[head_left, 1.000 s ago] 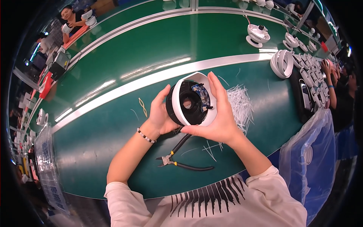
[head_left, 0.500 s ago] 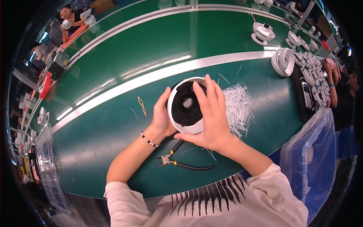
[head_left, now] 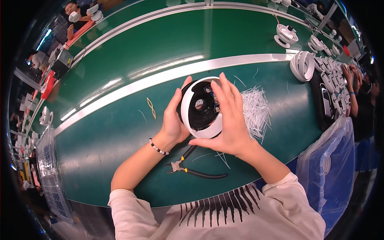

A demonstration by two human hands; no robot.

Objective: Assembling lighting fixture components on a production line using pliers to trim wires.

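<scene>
Both hands hold a round housing (head_left: 195,116) above the green table, its white rim around a black inner disc with a hole in the middle. My left hand (head_left: 175,122) wraps the housing's left side, with some fingers hidden behind it. My right hand (head_left: 233,124) grips the right side, thumb at the lower rim and fingers over the upper right edge. Part of a circuit board shows inside, near the right fingertips. Diagonal cutters (head_left: 176,166) with black-and-yellow handles lie open below the hands. To the right, white thin strips (head_left: 258,114) form a loose pile.
A tan rubber band (head_left: 151,108) lies left of my hands. White rings (head_left: 302,66) stand at the far right, beside rows of white parts (head_left: 332,80). A clear plastic bag (head_left: 328,160) hangs at the right edge. A co-worker (head_left: 78,16) sits across the belt (head_left: 160,36).
The housing has turned slightly in my hands, showing more of the circuit board at its right. My right hand has shifted a little to the right.
</scene>
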